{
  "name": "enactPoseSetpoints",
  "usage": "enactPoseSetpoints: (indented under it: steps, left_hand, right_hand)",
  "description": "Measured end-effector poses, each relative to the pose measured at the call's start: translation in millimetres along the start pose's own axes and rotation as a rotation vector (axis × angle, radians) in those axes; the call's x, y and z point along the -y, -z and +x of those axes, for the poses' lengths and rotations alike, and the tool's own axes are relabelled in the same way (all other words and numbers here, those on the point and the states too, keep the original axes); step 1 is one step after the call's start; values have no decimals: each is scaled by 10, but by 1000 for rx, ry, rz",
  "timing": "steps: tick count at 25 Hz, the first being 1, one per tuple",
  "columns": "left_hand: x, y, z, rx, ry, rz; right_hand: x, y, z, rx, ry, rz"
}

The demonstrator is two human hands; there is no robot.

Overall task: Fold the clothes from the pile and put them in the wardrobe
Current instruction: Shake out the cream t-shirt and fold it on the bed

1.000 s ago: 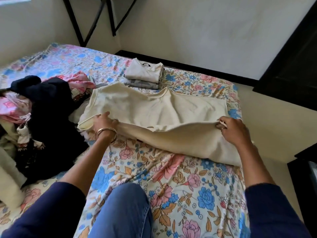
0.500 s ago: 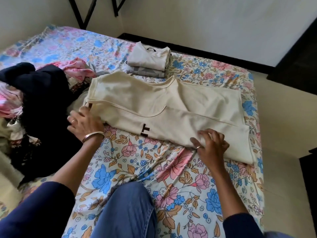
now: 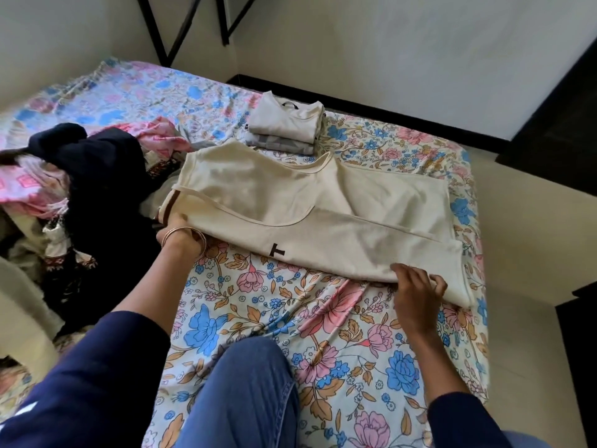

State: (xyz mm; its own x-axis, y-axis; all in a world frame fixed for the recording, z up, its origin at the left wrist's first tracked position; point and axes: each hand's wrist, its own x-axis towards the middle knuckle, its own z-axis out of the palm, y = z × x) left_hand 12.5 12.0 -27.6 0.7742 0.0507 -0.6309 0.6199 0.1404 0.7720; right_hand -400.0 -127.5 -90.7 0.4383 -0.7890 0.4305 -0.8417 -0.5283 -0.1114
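Risk I see: cream shirt [image 3: 323, 218] unfolds or slides toward the bed [image 3: 323, 318] edge at 3 o'clock, left hand [image 3: 177, 229] fingers hidden beneath its sleeve end, can't tell grip, right hand [image 3: 416, 291] fingers only loosely curled on the hem.

Both arms reach forward from the bottom of the frame in dark blue sleeves pushed up to the forearms. The left hand [image 3: 176, 229], at centre left, is mostly hidden under cloth, with bangles on its wrist. The right hand [image 3: 416, 291], at lower right, is palm down, fingers curled, pinching a cloth edge. A knee in blue jeans sits at bottom centre
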Motion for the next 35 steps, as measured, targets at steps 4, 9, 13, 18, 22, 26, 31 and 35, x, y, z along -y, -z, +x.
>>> enactPoseSetpoints:
  steps: [4,9,13,18,22,26,31,35]
  left_hand:
    - [36,171,-294,-217,-135,124]
    - [209,591,-438,-355,-284,296]
    - [412,825,-585,-308,-527,497]
    - [729,825,-585,-68,-1215,1255]
    - [763,811,-355,272,-1233,1645]
    - [849,847,-221,264,-1064,1702]
    - [758,701,-273,220,-1051,1835]
    - [315,426,-193,169,-1084,1494]
  right_hand:
    - [-180,225,72,-73,-54,46]
    - [-302,458,-198,53,-29,73]
    - [-422,566,-294,174,-161,288]
    - [-73,389,12,213,-60,325]
    - [99,68,288,269,39,287]
    - [166,-231,237,358,127,199]
    - [144,-301,209,343,125,144]
    - [350,-276,307,198,-2,190]
